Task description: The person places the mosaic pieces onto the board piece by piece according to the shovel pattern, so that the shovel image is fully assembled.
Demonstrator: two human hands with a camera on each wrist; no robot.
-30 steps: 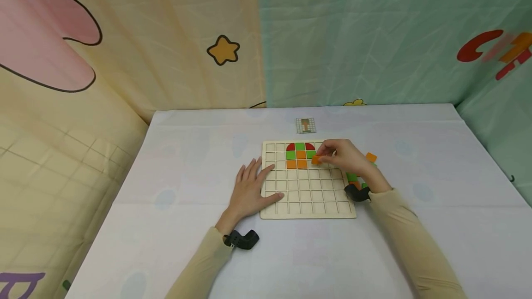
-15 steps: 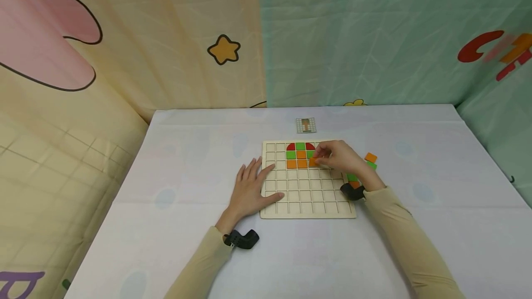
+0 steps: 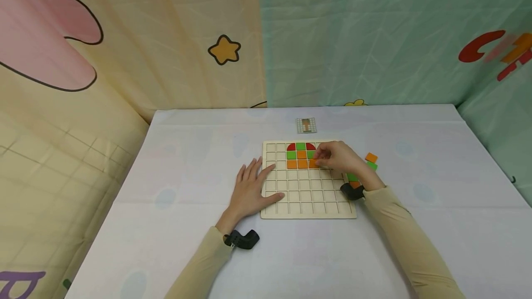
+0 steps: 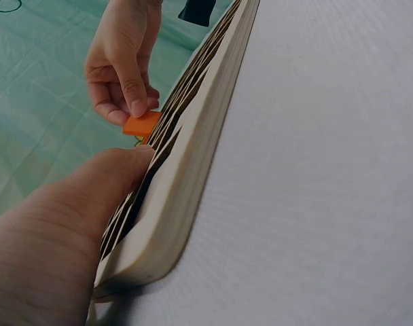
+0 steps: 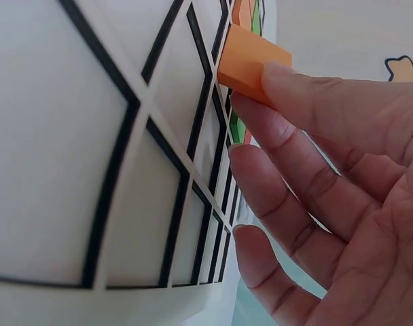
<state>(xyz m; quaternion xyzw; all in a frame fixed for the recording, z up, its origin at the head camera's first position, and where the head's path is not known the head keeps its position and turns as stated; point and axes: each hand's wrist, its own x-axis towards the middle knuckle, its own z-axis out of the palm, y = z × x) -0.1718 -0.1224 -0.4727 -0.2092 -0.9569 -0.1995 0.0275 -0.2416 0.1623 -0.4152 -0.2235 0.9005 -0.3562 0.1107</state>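
My right hand (image 3: 338, 157) pinches an orange square tile (image 5: 250, 60) between thumb and fingers. In the right wrist view the tile is tilted, with one edge at the grid of the wooden board (image 3: 307, 206). It is at the right end of the third row, beside two orange tiles (image 3: 297, 164). Above them lie green, orange and red tiles, the red ones with a rounded corner. My left hand (image 3: 248, 193) lies spread over the board's left edge, thumb and a finger on the grid. The left wrist view shows its thumb (image 4: 111, 176) on the rim.
Right of the board lie several loose tiles, among them an orange tile (image 3: 371, 157) and a green tile (image 3: 371, 165); my right forearm partly hides others. A small picture card (image 3: 306, 125) with a grid lies behind the board on the white tablecloth (image 3: 187, 151).
My right hand has moved slightly left with the orange tile, bringing it next to the two orange tiles in the third row. My left hand has stayed in place.
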